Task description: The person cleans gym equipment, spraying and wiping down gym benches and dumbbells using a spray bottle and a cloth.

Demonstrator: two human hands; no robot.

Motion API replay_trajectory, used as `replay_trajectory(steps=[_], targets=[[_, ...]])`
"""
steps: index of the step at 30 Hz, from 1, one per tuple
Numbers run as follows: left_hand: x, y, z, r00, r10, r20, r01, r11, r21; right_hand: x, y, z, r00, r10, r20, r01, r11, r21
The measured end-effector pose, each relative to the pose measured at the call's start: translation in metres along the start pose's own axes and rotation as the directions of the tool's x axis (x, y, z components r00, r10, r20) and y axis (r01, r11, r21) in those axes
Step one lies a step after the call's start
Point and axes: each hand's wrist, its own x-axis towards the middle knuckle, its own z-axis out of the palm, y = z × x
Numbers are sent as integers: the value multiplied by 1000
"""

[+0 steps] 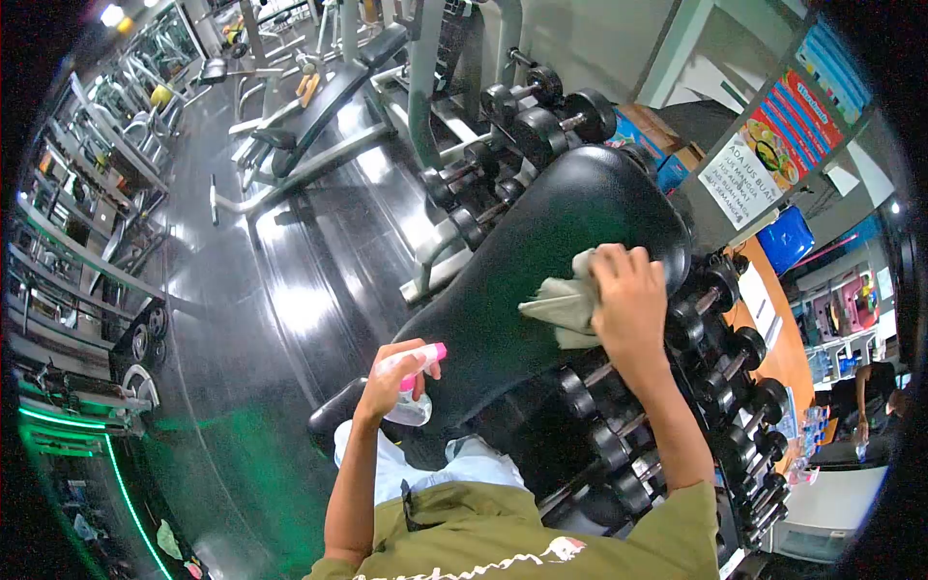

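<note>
A black padded bench (522, 280) stretches diagonally in front of me. My right hand (628, 300) grips a pale grey cloth (565, 307) over the upper part of the pad; whether the cloth touches it is hard to tell. Lower and to the left, my left hand (391, 382) is wrapped round a clear spray bottle (411, 411) with a pink and white trigger head, its nozzle pointing right towards the pad.
Dumbbells (609, 445) on a rack line the bench's right side, with more dumbbells (527, 92) beyond its far end. Another bench machine (329, 116) stands ahead on the dark floor (290, 300). At the far right is a person (870, 396) near an orange-brown counter (773, 333).
</note>
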Motion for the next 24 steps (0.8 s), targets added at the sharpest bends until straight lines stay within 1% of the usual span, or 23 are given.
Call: replay_trajectory(steps=[1, 3, 4, 5, 6, 7, 9, 11, 12, 13, 14, 15, 16, 17, 19, 21, 23, 24], targets=[[0, -3, 1, 1000, -6, 6, 7, 1000, -15, -2, 0, 1, 1000, -3, -1, 3, 1000, -1], [2, -7, 6, 1000, -5, -1, 5, 1000, -14, -12, -8, 8, 996, 91, -16, -91, 996, 2], [2, -7, 9, 1000, -13, -4, 13, 1000, -5, -18, -15, 17, 997, 64, -35, -62, 996, 67], [3, -6, 12, 1000, -21, -7, 21, 1000, 8, -24, -22, 24, 999, 39, 7, -40, 997, 69], [-1, -5, 15, 999, -30, -14, 29, 997, -73, -34, -28, 35, 1000, 7, -5, -7, 999, 41], [-2, -5, 16, 999, -29, -15, 28, 998, -65, -42, -33, 43, 1000, -27, -15, 28, 1000, 14], [-10, -6, 16, 999, -33, -12, 31, 995, -92, -51, -39, 46, 999, -27, -42, 30, 998, 58], [-18, -13, 12, 1000, -12, -8, 11, 995, -102, -58, -43, 45, 998, -57, -27, 57, 998, -1], [-23, -15, 10, 999, -39, -26, 35, 993, -113, -60, -43, 47, 998, -55, -32, 55, 998, -3], [-26, -17, 9, 997, -65, -45, 59, 990, -127, -61, -41, 52, 993, -114, -32, 111, 992, -66], [-28, -17, 8, 997, -59, -45, 53, 990, -129, -62, -39, 57, 984, -174, -26, 170, 977, -130], [-31, -18, 8, 997, -52, -61, 46, 995, -86, -63, -38, 61, 984, -177, -27, 171, 976, -136], [-34, -18, 8, 996, -45, -77, 42, 998, -44, -65, -37, 64, 973, -231, -16, 229, 969, -98], [-37, -19, 9, 996, -40, -76, 36, 998, -52, -68, -35, 68, 958, -288, -7, 287, 956, -61], [-42, -22, 13, 996, 10, -91, -21, 992, -121, -77, -33, 76, 920, -389, -50, 389, 921, 10], [-42, -32, 19, 994, 26, -102, -42, 987, -157, -82, -24, 70, 861, -502, -85, 505, 863, 25], [-43, -40, 26, 994, 32, -108, -53, 980, -190, -78, -9, 57, 894, -435, -109, 442, 896, 40], [-44, -43, 31, 994, 32, -108, -55, 976, -209, -72, 2, 48, 923, -346, -168, 361, 931, 63]])
